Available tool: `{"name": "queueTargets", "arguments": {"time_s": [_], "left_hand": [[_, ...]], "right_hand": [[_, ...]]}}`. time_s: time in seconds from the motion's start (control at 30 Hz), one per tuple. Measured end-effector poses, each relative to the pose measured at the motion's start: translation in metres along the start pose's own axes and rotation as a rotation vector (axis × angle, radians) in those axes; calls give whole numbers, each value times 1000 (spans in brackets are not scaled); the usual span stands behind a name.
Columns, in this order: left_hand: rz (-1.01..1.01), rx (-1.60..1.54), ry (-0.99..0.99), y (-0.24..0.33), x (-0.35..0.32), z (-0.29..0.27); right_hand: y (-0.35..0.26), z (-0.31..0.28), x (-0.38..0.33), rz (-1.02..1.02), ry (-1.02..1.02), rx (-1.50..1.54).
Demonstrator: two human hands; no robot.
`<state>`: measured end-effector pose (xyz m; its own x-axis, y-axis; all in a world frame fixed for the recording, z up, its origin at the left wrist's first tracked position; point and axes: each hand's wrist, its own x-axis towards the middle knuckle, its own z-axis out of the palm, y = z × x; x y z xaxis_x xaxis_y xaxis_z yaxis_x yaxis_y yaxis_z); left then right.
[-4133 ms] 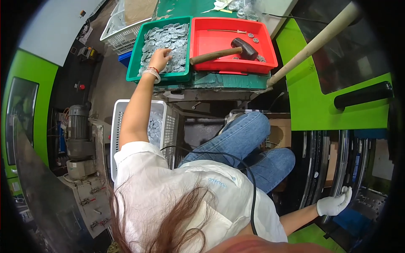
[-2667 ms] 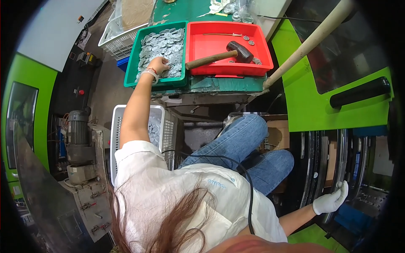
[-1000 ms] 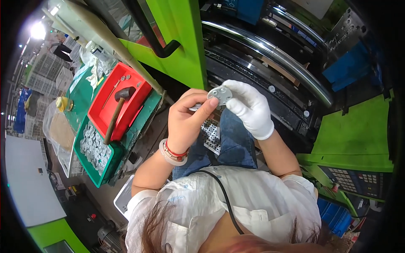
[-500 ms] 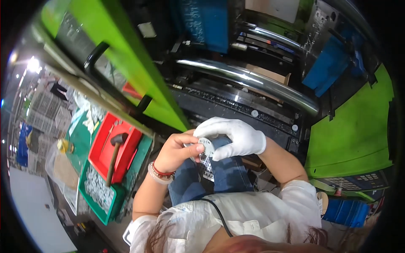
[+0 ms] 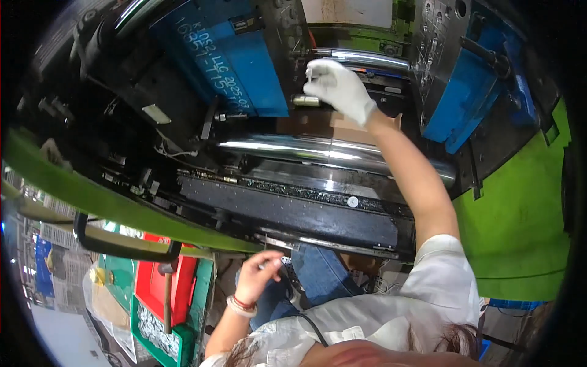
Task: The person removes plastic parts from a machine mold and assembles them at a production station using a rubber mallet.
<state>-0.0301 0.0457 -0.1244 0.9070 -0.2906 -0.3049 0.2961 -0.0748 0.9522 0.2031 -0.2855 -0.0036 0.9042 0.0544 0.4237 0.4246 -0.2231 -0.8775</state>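
My right hand [image 5: 339, 88], in a white glove, is stretched far forward into a machine, between two blue-sided metal mould blocks, a left one [image 5: 229, 61] and a right one [image 5: 468, 92]. Its thumb and fingers are bent toward each other near the left block's metal face; a small pale bit seems to show at the tips, too small to name. Bare, with a red and a pale bracelet, my left hand [image 5: 254, 280] hovers above my lap near the machine's front edge. Its fingers are curled, and what they may hold is hidden.
A thick polished bar [image 5: 306, 150] crosses below my right forearm. At the left are a green door frame [image 5: 122, 214] with a black handle [image 5: 122, 246], a red tray [image 5: 182, 290], a hammer [image 5: 167, 296], and a green bin [image 5: 182, 342] of small grey parts.
My hands have parted from the round, pale, perforated disc they held together. My right hand has gone forward into the machine; the left stays low. The view has turned, and the green frame appears lower.
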Motion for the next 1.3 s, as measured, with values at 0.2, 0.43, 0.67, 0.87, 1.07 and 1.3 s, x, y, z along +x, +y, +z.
{"name": "queueTargets", "arguments": {"time_s": [0.2,0.43,0.67,0.87,1.07,1.3], "left_hand": [[461,813,316,-70,-6,-42],[446,784,599,-120,-2,-64],[451,807,612,-125,3,-67],[478,841,618,-127,2,-62],[527,877,592,-130,10,-62],[531,881,598,-131,8,-63]], "right_hand": [[95,-3,95,-150,63,-227],[118,4,116,-104,-28,-77],[122,10,121,-122,10,-93],[121,15,123,-264,56,-48],[139,9,129,-242,138,-14],[124,13,120,-274,170,-398]]}}
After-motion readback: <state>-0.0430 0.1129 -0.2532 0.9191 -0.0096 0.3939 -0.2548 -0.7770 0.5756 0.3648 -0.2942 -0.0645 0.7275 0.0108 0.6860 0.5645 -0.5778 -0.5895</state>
